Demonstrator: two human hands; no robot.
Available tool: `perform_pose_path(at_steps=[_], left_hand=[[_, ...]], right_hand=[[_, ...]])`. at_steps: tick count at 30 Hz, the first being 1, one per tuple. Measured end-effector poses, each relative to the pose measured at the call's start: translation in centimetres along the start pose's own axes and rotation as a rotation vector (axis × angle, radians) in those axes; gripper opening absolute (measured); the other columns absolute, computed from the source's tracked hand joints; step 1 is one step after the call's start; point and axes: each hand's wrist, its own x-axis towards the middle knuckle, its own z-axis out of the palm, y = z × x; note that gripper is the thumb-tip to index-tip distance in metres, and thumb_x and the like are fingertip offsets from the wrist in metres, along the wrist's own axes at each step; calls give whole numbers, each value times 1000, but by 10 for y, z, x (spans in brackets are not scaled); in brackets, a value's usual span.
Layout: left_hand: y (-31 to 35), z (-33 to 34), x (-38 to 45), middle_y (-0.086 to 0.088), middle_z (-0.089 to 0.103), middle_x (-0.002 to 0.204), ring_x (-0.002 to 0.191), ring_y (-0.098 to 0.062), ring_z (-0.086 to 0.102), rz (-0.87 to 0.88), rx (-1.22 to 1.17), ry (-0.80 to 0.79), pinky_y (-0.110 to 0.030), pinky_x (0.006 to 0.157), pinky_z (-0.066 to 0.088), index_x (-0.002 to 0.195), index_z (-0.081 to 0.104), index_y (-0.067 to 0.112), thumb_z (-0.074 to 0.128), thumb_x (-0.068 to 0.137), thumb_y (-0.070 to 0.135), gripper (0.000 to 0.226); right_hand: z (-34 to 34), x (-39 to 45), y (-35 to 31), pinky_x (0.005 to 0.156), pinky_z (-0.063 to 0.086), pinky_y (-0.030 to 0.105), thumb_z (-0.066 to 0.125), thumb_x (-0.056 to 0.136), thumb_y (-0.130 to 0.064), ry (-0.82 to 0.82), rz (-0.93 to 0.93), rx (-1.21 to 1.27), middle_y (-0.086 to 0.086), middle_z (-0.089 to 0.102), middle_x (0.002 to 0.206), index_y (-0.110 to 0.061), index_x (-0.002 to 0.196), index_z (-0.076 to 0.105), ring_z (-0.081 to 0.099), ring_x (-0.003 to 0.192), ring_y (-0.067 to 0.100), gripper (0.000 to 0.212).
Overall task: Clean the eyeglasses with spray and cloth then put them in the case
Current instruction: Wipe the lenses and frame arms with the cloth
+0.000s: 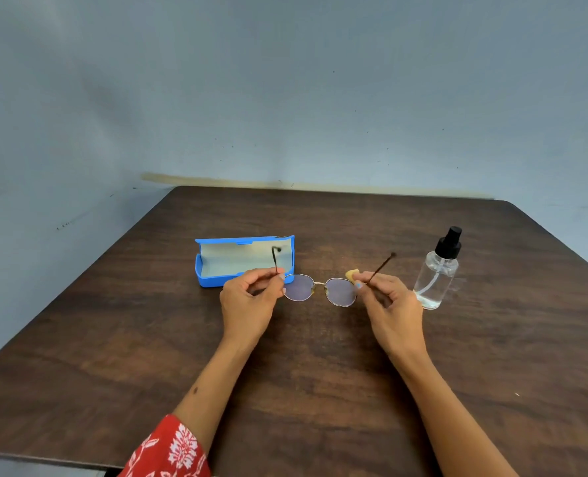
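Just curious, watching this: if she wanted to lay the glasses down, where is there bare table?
Bare wood runs along the table's near edge, left of the blue case, and behind it toward the wall. It is crowded mid-table: case, eyeglasses, yellow cloth and spray bottle sit close.

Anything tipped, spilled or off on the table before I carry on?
Nothing stands out. The spray bottle stands upright with its cap on, the blue case lies open, and both hands, left and right, hold the glasses level by the temples. A yellow cloth peeks out behind the right hand.
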Motion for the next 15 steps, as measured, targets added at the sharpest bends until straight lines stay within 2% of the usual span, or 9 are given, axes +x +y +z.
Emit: perform_pose_path(at_steps=[2,5,8,10,12,15], left_hand=[[4,-1,1,-6,72,76,67,-13,69,-81,-72,-47,-23,67,59,91,71,4,68,80,1,11],[12,-4,3,-9,72,76,70,-14,71,-253,-239,-164,-22,68,59,88,70,4,66,80,-1,10],[18,-8,4,-9,74,79,75,-17,72,-438,-426,-272,-22,69,58,89,69,0,60,82,-3,12],[19,-11,6,-10,74,80,73,-19,72,-470,-441,-321,-20,68,58,90,68,-2,58,83,-2,12],[19,-12,6,-10,74,81,72,-21,72,-454,-398,-351,-20,67,58,92,68,-3,58,84,0,13],[22,-9,9,-12,73,79,71,-20,72,-419,-362,-359,-21,65,58,87,69,-4,57,85,1,13]], right_hand=[[-3,3,1,87,48,18,65,87,-13,-11,-6,38,-4,69,103,-16,97,73,64,100,5,14],[-8,5,-1,82,47,13,65,86,-13,-22,51,161,-1,72,98,-14,94,74,65,98,5,12],[-10,6,-6,87,47,19,68,79,-14,-47,186,368,2,74,90,-12,88,74,66,97,10,11],[-11,5,-10,89,48,22,70,68,-22,-85,256,511,6,75,87,-11,81,76,66,97,14,18],[-13,5,-14,85,51,20,71,61,-26,-109,294,612,6,75,84,-13,73,77,68,93,13,19],[-14,6,-14,79,53,16,72,57,-25,-105,323,715,7,74,87,-10,75,77,68,91,12,23]])
